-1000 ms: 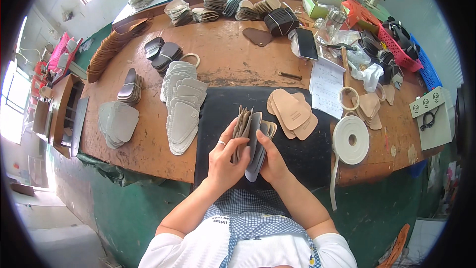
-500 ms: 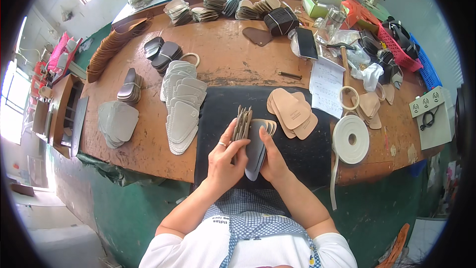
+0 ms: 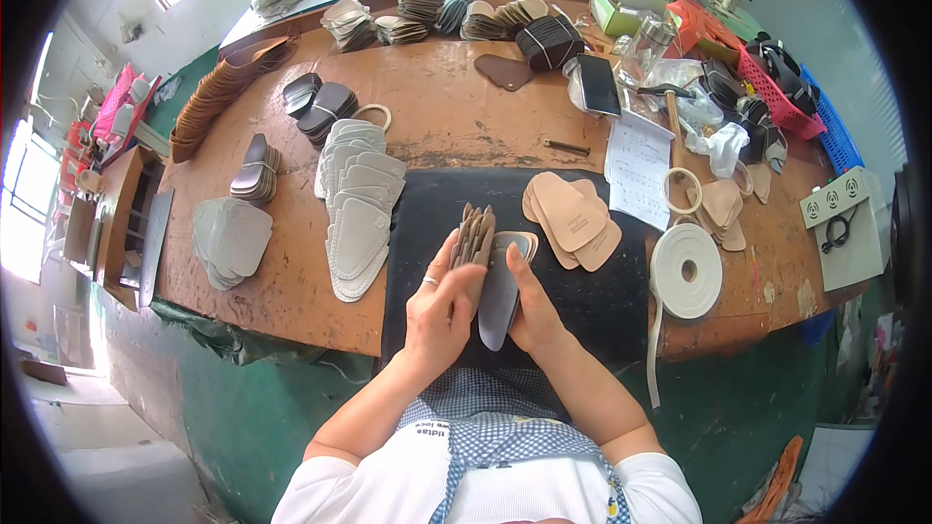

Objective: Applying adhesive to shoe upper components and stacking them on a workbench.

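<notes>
Second seat: Call it from the left, I've only got half an eye on my feed!

Me: Right, from my chair: on the left of the worktop (image 3: 291, 296) sits a pile of grey pieces (image 3: 233, 241), then a longer spread of pale pieces (image 3: 357, 223), and beside that we reach the black mat (image 3: 607, 315).

Second seat: And the left grip (image 3: 437, 315)?

Me: Curled round a fan of brown-edged pieces (image 3: 472, 238), their ends standing up past the fingers. The thumb side is blurred (naturally, just where I want detail), so I cannot tell how hard it squeezes.

Second seat: Then the right grip (image 3: 537, 311)!

Me: Closed about a grey-faced stack (image 3: 496, 311), its thumb laid along the near edge, the stack tilted between the two palms, over the mat. Pale rims peek out at its upper end.

Second seat: How would they handle?

Me: Light, I'd judge, thin and fairly stiff with a little bend; the smooth grey face may let layers slide. I'd take them by the long edges, thumb opposing fingers, and not pinch the rounded tips. I doubt they're fragile, though edges could crease.

Second seat: And further right?

Me: Tan pieces (image 3: 573, 223) overlapping on the mat, apart from the hands, then a white tape roll (image 3: 687, 274) just beyond its edge.
</notes>
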Demonstrator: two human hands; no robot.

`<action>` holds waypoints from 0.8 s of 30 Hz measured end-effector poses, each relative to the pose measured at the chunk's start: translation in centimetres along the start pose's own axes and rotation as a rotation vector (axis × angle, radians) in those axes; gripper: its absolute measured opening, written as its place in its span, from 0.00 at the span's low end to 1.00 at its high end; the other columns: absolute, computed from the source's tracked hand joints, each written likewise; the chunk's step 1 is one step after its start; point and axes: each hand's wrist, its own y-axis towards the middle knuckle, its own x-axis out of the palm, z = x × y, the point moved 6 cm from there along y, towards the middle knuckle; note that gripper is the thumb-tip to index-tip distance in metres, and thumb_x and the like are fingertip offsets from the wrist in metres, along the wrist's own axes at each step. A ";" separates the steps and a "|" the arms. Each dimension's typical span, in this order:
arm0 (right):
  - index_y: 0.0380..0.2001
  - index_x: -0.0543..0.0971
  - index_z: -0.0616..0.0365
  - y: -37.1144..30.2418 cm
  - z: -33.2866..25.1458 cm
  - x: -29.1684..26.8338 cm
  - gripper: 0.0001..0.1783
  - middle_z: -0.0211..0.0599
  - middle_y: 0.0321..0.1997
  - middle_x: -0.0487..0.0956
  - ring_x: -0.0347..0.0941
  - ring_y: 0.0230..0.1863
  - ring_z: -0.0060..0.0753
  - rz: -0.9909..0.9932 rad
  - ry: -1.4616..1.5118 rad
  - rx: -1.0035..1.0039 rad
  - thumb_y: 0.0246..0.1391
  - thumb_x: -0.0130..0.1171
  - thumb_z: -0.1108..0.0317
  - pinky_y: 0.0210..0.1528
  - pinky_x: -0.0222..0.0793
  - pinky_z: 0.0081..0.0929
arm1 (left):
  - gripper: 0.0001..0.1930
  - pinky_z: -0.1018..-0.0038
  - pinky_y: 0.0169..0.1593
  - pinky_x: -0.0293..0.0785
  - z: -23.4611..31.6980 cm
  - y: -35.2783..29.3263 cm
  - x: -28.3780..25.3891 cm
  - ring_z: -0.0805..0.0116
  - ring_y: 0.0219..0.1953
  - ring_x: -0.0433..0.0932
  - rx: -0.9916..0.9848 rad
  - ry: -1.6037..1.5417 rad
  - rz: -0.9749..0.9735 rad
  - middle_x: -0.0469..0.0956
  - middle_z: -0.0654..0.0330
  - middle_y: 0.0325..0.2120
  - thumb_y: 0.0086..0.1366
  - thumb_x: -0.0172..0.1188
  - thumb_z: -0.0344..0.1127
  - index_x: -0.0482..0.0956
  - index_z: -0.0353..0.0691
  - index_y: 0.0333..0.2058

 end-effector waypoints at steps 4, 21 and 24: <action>0.64 0.68 0.54 0.3 0.4 -0.8 0.31 0.33 0.58 0.75 0.73 0.58 0.25 -0.024 0.025 0.004 0.70 0.52 0.43 0.61 0.71 0.29 | 0.13 0.61 0.54 0.80 1.5 -0.3 0.9 0.42 0.60 0.77 -0.048 -0.028 -0.141 0.68 0.38 0.65 0.57 0.69 0.25 0.84 0.37 0.43; 0.64 0.69 0.52 0.0 -0.1 -0.2 0.37 0.34 0.60 0.75 0.73 0.61 0.29 -0.039 -0.013 0.010 0.66 0.51 0.34 0.63 0.71 0.32 | 0.16 0.61 0.51 0.81 1.5 -0.5 1.5 0.41 0.57 0.79 0.010 0.054 -0.063 0.68 0.38 0.65 0.55 0.70 0.29 0.82 0.38 0.44; 0.63 0.70 0.50 -0.1 0.1 -0.5 0.35 0.34 0.59 0.75 0.73 0.60 0.29 -0.024 -0.028 0.013 0.67 0.49 0.34 0.62 0.71 0.31 | 0.18 0.62 0.49 0.82 1.5 -0.6 2.0 0.41 0.56 0.79 -0.065 0.062 -0.079 0.67 0.39 0.65 0.53 0.72 0.31 0.82 0.39 0.44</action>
